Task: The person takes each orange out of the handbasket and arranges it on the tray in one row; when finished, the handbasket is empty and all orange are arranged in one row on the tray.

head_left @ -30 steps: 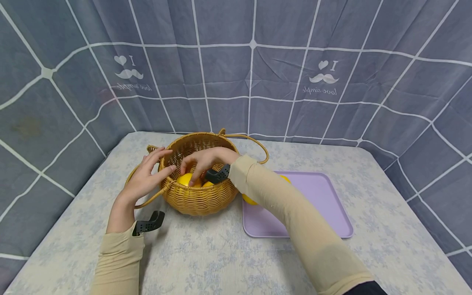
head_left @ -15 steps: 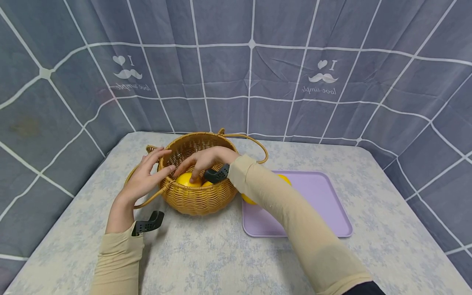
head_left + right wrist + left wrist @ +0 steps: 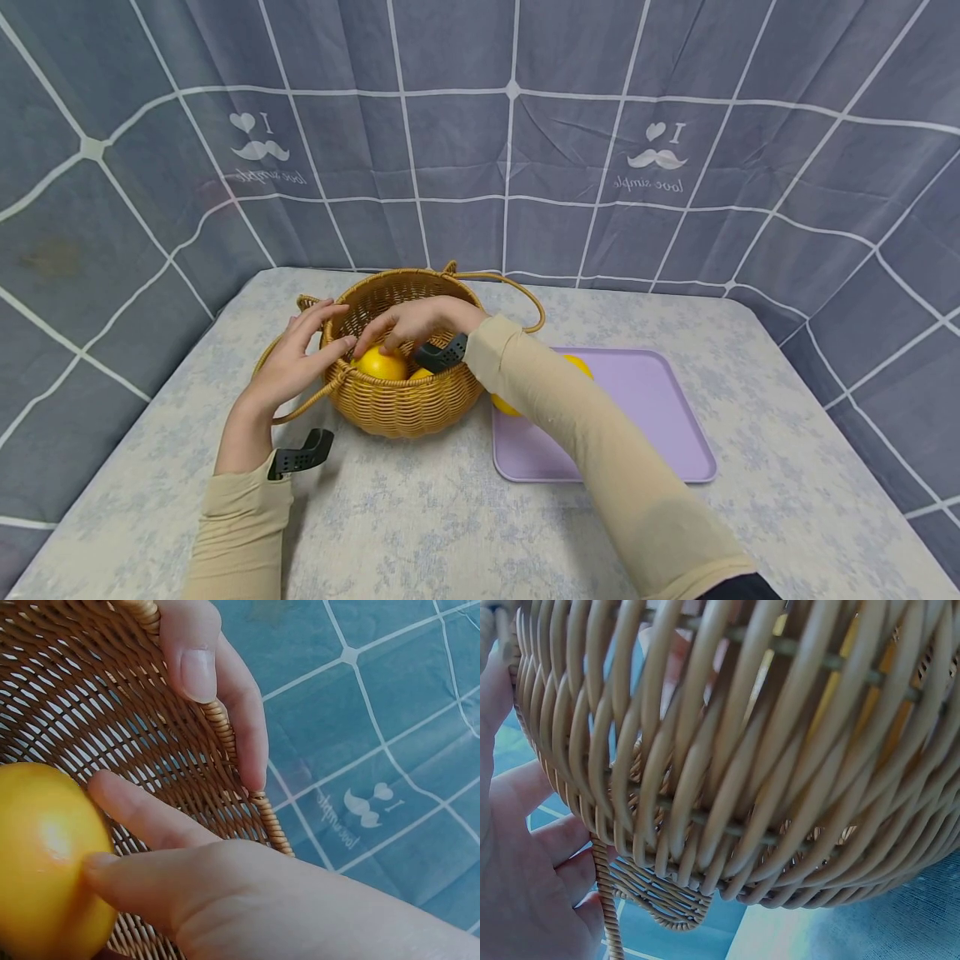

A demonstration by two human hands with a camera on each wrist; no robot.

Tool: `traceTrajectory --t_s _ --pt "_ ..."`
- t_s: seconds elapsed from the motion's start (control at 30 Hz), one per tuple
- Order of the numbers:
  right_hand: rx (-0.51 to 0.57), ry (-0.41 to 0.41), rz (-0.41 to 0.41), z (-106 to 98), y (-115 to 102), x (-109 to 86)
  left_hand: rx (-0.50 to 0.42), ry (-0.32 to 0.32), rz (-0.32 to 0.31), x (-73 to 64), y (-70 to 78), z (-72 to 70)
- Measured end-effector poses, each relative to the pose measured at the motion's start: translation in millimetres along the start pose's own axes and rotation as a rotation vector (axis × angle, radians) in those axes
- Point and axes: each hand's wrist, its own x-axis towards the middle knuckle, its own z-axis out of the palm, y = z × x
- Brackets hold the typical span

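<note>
In the head view my left hand (image 3: 294, 367) rests at the left rim of the wicker basket (image 3: 405, 412), fingers fairly straight and spread. Its thumb reaches over the rim, while other fingers lie along the outside near a handle, as the left wrist view shows. My right hand (image 3: 416, 321) is inside the basket above an orange (image 3: 381, 363). In the right wrist view that orange (image 3: 49, 862) lies beside its extended thumb and index finger; the thumb tip appears to touch it. Other right fingers are hidden. Part of a second orange (image 3: 422, 375) shows beneath the right wrist device.
A lilac tray (image 3: 645, 417) lies right of the basket, partly under my right forearm. It bears an orange (image 3: 579, 364) and another orange (image 3: 506, 406), both partly covered by the sleeve. The basket's right handle (image 3: 517, 287) leans outward. A grey checked curtain (image 3: 465, 150) surrounds the table.
The right fingers have eased up and off the orange in the basket, which shows more of its surface and sits slightly further left. My left hand stays in place.
</note>
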Motion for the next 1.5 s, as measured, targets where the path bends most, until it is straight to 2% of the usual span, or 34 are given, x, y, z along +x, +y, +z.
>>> traceTrajectory --t_s 0.1,0.23,0.43,0.7,0.93,1.3,1.5 --pt "0.062 0.028 0.019 0.5 -1.3 0.0 0.001 -0.003 0.002 -0.3 -0.3 0.0" --pt "0.101 0.026 0.023 1.1 -2.1 -0.2 0.002 0.0 -0.002 -0.2 -0.9 0.2" --pt "0.042 0.03 0.007 1.5 -0.5 0.4 0.007 0.0 -0.007 0.1 -1.5 0.6" --pt "-0.094 0.045 -0.058 0.7 1.1 -0.2 0.019 0.008 -0.001 1.1 -2.9 1.4" --pt "-0.106 0.016 -0.095 -0.2 1.1 0.2 0.02 0.005 -0.007 0.7 -0.1 0.2" --pt "-0.14 0.01 -0.073 -1.7 2.6 0.1 0.022 0.007 -0.006 0.4 -2.1 0.5" --pt "-0.105 -0.007 -0.061 -2.0 2.4 -1.0 0.021 0.008 -0.004 0.6 -1.9 0.4"
